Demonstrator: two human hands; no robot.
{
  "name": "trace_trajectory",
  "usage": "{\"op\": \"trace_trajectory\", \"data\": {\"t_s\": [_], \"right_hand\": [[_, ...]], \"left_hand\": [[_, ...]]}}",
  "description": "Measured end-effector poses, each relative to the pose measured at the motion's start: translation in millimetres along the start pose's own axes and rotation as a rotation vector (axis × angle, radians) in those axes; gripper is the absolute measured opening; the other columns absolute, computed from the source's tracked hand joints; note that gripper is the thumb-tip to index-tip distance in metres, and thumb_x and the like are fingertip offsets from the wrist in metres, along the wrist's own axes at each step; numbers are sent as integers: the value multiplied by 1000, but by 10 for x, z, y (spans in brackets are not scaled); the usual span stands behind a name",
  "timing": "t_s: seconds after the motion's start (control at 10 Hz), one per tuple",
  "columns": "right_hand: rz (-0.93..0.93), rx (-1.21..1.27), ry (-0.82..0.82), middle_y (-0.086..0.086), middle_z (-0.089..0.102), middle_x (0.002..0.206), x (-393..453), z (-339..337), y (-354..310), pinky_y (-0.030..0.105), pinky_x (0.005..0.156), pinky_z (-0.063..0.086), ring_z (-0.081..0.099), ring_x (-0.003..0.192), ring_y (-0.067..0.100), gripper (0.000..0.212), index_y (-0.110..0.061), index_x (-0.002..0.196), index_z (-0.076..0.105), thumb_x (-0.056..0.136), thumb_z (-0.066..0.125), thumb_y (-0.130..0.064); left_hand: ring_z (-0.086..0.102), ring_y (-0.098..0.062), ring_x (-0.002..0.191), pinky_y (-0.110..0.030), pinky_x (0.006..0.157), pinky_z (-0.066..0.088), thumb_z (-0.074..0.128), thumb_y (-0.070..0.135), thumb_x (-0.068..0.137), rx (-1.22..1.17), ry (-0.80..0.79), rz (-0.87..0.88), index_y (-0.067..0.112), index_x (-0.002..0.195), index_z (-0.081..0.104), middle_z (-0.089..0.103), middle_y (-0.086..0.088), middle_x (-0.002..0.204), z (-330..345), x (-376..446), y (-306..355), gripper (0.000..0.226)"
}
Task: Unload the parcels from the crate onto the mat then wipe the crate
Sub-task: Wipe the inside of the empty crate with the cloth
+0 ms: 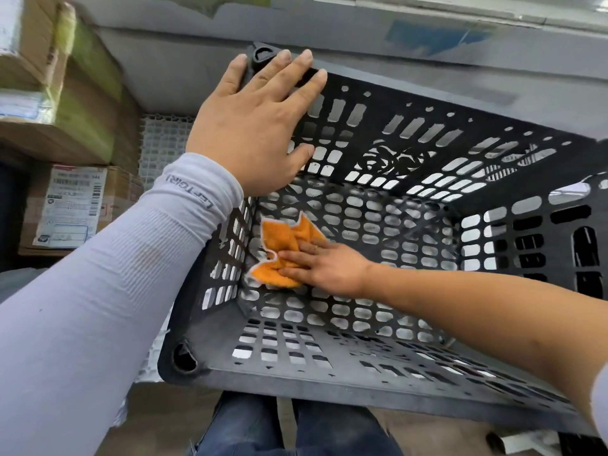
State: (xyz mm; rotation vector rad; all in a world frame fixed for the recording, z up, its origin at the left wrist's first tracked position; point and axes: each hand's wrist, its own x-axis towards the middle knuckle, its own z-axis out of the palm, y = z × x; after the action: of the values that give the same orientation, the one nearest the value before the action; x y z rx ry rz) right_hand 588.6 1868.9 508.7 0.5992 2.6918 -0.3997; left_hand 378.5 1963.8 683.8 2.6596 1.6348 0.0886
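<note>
Both parcels-out and wiping steps split here: we see the crate [378, 366] emptied, left hand [253, 126] flat on its far-left corner, right hand [324, 266] pressing the orange cloth [284, 245] with straight fingers onto its floor; next, we judge, sweep toward its unwiped walls.

The crate [378, 166] is dark, matt, perforated plastic, its rim scuffed and dusty. The cloth [283, 245] in it is orange, nubbly terry with a pale stitched edge. The sleeve [108, 274] is grey ribbed knit fabric. The boxes [70, 205] are brown cardboard with paper labels.
</note>
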Motion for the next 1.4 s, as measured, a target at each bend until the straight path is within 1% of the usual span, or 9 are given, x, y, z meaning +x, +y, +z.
{"op": "trace_trajectory", "data": {"t_s": [0.1, 0.4, 0.6, 0.7, 0.8, 0.9, 1.0, 1.2, 1.4], "right_hand": [[-66, -56, 38, 17, 43, 159, 20, -6, 171, 60, 114, 41, 42, 144, 45, 53, -17, 154, 48, 102, 39, -22], [315, 65, 27, 1, 3, 174, 102, -307, 558, 53, 114, 39, 4, 159, 33, 62, -30, 165, 13, 110, 41, -29], [497, 241, 90, 3, 9, 173, 107, -367, 518, 52, 116, 37, 15, 157, 34, 59, -27, 164, 22, 110, 44, -28], [384, 304, 100, 1, 17, 171, 86, -181, 194, 51, 127, 18, 14, 158, 28, 53, -29, 162, 31, 111, 33, -44], [261, 263, 117, 16, 31, 166, 22, 25, -52, 55, 125, 23, 23, 154, 41, 53, -10, 158, 38, 107, 48, -15], [243, 237, 69, 16, 19, 170, -85, 6, -198, 46, 126, 9, 13, 157, 40, 57, -7, 162, 27, 107, 43, -8], [213, 249, -28, 12, 11, 172, -245, -37, -285, 47, 124, 25, 8, 158, 35, 60, -11, 164, 18, 108, 38, -8], [-36, 110, -99, 19, 45, 156, -512, 153, -206, 59, 98, 54, 44, 142, 44, 47, -11, 151, 48, 104, 44, -16], [21, 52, -51, 5, 6, 173, -376, 114, 85, 54, 128, 8, 4, 158, 39, 63, -38, 164, 18, 104, 33, -48]], "left_hand": [[1, -16, 160, -51, 129, 1, 42, 59, 100, 5, 6, 0, 30, 166, 4, -1, 4, 174, 4, 4, -4, 81], [1, -16, 160, -51, 129, 1, 44, 58, 100, 13, 18, -4, 30, 166, 6, 0, 3, 174, 12, -4, -10, 81], [1, -15, 160, -50, 129, 1, 44, 58, 100, 10, 17, -4, 31, 166, 6, 0, 4, 174, 6, -2, -1, 81], [0, -15, 160, -50, 129, 0, 44, 58, 100, 2, 6, -10, 32, 166, 6, -1, 5, 174, 2, -6, 0, 80], [0, -15, 160, -50, 129, 0, 44, 58, 100, 2, 6, -11, 32, 166, 6, -1, 5, 174, 0, -9, 0, 80], [0, -15, 160, -50, 129, -1, 43, 58, 100, 0, -1, -10, 32, 166, 5, -1, 5, 174, -12, -9, -1, 80], [-1, -14, 160, -50, 129, -2, 43, 58, 100, -3, -3, -8, 32, 166, 4, -2, 5, 174, -11, -10, -1, 80], [-1, -14, 160, -50, 129, -2, 42, 59, 100, -7, 0, -11, 32, 166, 5, -2, 5, 174, -17, -5, -1, 80], [0, -14, 160, -50, 129, -1, 43, 58, 100, -5, 6, -8, 32, 166, 5, -1, 6, 174, -3, -8, -3, 80]]}}
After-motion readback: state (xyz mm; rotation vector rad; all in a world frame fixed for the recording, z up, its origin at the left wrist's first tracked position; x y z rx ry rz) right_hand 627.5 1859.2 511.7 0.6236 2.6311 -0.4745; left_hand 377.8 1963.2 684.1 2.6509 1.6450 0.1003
